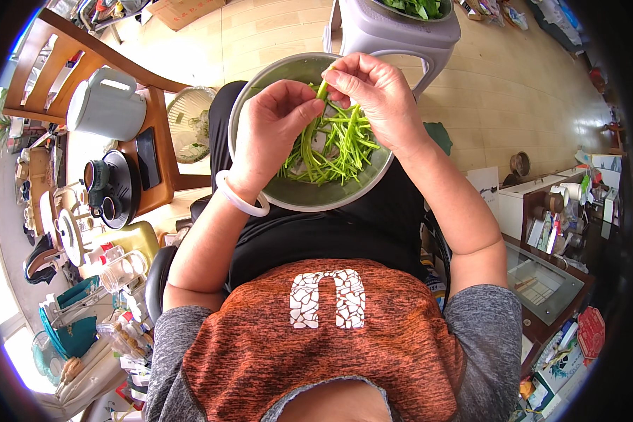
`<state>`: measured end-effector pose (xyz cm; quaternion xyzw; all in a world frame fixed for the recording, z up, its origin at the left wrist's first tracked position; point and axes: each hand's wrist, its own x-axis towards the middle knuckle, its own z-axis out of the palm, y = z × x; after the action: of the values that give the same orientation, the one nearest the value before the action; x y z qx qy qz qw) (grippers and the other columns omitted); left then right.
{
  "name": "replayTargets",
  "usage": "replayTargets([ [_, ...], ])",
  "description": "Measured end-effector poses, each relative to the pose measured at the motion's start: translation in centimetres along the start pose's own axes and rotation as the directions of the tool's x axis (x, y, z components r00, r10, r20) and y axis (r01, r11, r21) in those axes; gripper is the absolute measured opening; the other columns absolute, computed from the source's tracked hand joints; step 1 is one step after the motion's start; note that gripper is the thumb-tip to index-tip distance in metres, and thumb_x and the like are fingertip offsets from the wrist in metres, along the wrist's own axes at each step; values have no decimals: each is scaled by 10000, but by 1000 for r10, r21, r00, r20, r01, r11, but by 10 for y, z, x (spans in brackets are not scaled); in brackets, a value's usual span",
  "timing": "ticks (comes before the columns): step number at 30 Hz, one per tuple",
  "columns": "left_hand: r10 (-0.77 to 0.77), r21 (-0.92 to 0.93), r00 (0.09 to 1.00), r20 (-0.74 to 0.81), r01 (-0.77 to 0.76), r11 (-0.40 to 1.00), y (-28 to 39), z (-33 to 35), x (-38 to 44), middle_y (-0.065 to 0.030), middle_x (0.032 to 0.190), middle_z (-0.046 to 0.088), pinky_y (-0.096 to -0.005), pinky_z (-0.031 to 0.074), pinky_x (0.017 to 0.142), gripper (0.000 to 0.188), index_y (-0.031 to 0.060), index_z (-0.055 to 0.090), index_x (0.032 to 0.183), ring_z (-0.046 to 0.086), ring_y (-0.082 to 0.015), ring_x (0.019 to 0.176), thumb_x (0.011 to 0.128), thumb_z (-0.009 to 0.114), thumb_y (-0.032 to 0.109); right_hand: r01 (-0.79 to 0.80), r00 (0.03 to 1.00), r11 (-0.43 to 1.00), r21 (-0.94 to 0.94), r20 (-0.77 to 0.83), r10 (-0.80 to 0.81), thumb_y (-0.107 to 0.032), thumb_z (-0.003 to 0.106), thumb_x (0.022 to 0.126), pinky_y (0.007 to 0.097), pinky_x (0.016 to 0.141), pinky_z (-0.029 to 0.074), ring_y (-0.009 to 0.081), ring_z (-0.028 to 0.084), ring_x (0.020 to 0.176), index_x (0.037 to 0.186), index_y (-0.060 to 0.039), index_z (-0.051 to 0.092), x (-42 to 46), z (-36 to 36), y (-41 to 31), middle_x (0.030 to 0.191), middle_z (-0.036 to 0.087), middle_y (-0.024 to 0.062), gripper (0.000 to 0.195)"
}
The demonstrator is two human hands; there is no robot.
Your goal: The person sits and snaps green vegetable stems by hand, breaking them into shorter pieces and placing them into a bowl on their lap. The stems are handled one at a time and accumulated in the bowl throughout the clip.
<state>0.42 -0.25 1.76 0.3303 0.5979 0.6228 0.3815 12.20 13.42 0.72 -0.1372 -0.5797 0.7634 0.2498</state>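
A metal bowl (316, 203) rests on my lap, partly filled with thin green vegetable stems (343, 150). Above its far half, my left hand (279, 118) pinches the lower part of one green stem (323, 88) between thumb and fingertips. The stem's upper end is gripped by my right hand (372, 92), thumb against the index finger. Both hands meet close together over the bowl, hiding part of its rim and contents. A pale bangle (242, 198) circles my left wrist.
Beyond the bowl, a lilac plastic stool (395, 37) carries a second bowl of green leaves (419, 6). To the left stands a wooden chair (161, 132) holding a grey pitcher (108, 105) and a black tray (124, 184). A plastic basket (178, 124) sits beside my leg.
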Motion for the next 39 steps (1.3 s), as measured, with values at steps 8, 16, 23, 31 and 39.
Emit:
replayTargets([
  [8,-55,-118,998,19,57,991,-7,-2,5,-30,808,647,-201,437,679,77,-4,635,922,569,-76,724,904,629,70,-107,994,986,-127,2,108,-149,635,940,188,669,443,32,530,740,981,-17,629,1,-1,5,844,615,-16,139],
  [16,-96,-87,994,54,101,991,-15,-1,5,-41,813,651,-210,448,683,90,-4,634,940,581,-83,733,912,623,81,17,999,950,-313,32,-7,-129,610,950,183,667,438,22,521,741,972,-15,614,-2,1,12,824,590,-32,116],
  [23,-139,-93,987,75,145,985,-16,-5,-1,-38,803,676,-199,467,658,129,-29,637,931,570,-59,694,920,617,98,-2,996,968,-252,-88,-21,-127,604,953,188,621,416,28,484,676,925,-21,587,4,-6,9,769,545,-39,111],
  [31,-152,-75,985,80,158,985,-20,-9,-1,-63,830,671,-240,493,680,151,-23,640,976,621,-108,726,934,604,118,-74,997,990,-122,-7,73,-112,652,919,215,654,508,64,584,694,972,13,629,2,1,17,824,653,22,138],
  [39,-139,-91,987,76,146,985,-24,-6,0,-53,806,659,-228,475,662,134,-17,640,954,604,-99,711,928,599,108,-83,995,982,-169,44,91,-102,629,935,215,697,483,67,564,761,1006,8,595,1,-3,19,871,623,19,135],
])
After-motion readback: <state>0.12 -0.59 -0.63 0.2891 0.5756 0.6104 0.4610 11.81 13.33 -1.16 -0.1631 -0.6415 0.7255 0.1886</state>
